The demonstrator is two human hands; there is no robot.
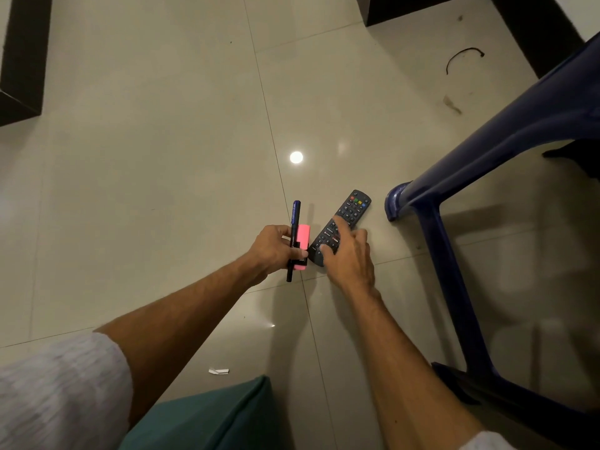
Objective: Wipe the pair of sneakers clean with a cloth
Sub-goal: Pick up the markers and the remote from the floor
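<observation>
Nearest: ribbed white knit sleeve (58,391) and smooth teal fabric (201,417) coming to a corner. Just beyond, folded white paper scrap (219,371) on glossy beige floor tiles (162,157). Left hand (276,248) with fingers curled round a slim black pen (296,216) and a blocky pink highlighter (303,235), side by side. Right hand (349,258) spread and bent over the near half of a black remote control (354,207), rubbery buttons showing. Beside it, moulded blue plastic chair (487,147). Farther off, thin curled black cable (462,56). Sneakers and cloth out of view.
</observation>
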